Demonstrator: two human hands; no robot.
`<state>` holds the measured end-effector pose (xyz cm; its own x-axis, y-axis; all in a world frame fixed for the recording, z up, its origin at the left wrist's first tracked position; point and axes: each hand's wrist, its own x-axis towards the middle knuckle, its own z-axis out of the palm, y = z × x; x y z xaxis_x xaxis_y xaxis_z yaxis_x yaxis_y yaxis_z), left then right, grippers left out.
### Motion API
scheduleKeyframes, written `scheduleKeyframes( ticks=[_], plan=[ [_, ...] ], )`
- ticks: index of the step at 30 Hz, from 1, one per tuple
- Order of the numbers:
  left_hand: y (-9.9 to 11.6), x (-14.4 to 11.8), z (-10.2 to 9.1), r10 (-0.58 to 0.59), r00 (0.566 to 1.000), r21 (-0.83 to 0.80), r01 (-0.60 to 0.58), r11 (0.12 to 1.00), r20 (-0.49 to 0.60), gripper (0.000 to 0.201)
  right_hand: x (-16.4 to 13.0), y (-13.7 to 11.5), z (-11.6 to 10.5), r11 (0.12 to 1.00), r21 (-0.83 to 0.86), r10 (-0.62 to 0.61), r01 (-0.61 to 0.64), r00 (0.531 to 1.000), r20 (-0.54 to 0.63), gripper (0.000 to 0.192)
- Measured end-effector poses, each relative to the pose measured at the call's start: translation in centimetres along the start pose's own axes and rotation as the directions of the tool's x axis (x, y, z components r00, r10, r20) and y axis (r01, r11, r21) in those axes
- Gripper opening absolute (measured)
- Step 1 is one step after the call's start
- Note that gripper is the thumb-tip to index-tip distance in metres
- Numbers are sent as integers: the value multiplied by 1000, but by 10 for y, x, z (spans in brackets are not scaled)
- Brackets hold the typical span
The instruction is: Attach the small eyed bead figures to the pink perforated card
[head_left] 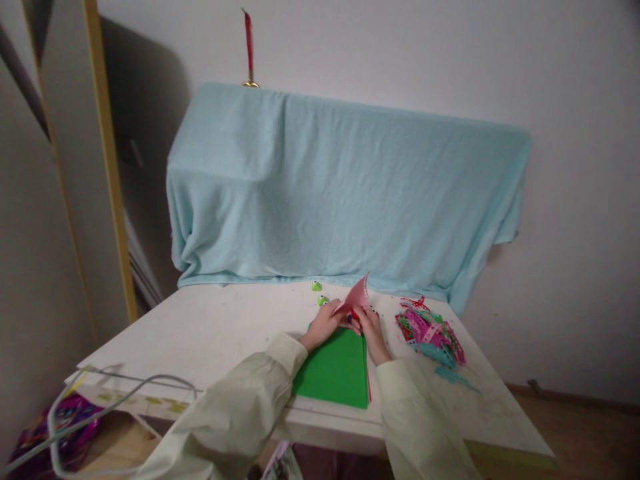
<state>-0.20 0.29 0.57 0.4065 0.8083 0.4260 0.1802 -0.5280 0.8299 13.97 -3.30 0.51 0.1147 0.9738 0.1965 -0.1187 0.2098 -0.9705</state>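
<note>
The left hand (324, 325) pinches the lower left part of a pink sheet of paper (357, 296), which stands up curved above the fingers, with a row of pale dots along its right edge. The right hand (371, 328) is bent in at the paper's lower right, next to a small red thing (355, 314) that shows between the two hands; whether its fingers grip the paper, the red thing or both, I cannot tell. Under and in front of the hands lies a stack of green paper (334, 371), with a thin red edge peeking out along its right side. Just beyond the left hand, two little green figures with white eyes sit on the table (215, 327), one (322, 301) nearer the paper and the other (316, 286) farther back. To the right of the right hand, apart from it, is a loose heap of pink, red, green and blue paper strips (434, 333). Behind everything, a light blue cloth (340, 193) hangs down to the table's back edge.
</note>
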Motion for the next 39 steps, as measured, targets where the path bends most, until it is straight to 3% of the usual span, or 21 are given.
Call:
scheduleKeyframes(
  ticks=[14, 20, 33, 39],
  plan=[
    [3, -2, -1, -34, 999, -33, 34, 999, -13, 23, -3, -4, 4, 999, -48, 7, -3, 997, 78, 42],
    [5, -3, 0, -59, 998, -77, 57, 995, -24, 33, -2, -5, 6, 999, -33, -25, 26, 999, 35, 38],
    [11, -2, 3, -150, 987, -219, 158, 963, 55, 51, -1, 4, 5, 998, -48, -34, 35, 999, 8, 35],
    [9, -2, 4, -115, 983, -260, 149, 954, 141, 48, -1, 9, 2, 999, -38, -19, 19, 1000, -12, 35]
  ],
)
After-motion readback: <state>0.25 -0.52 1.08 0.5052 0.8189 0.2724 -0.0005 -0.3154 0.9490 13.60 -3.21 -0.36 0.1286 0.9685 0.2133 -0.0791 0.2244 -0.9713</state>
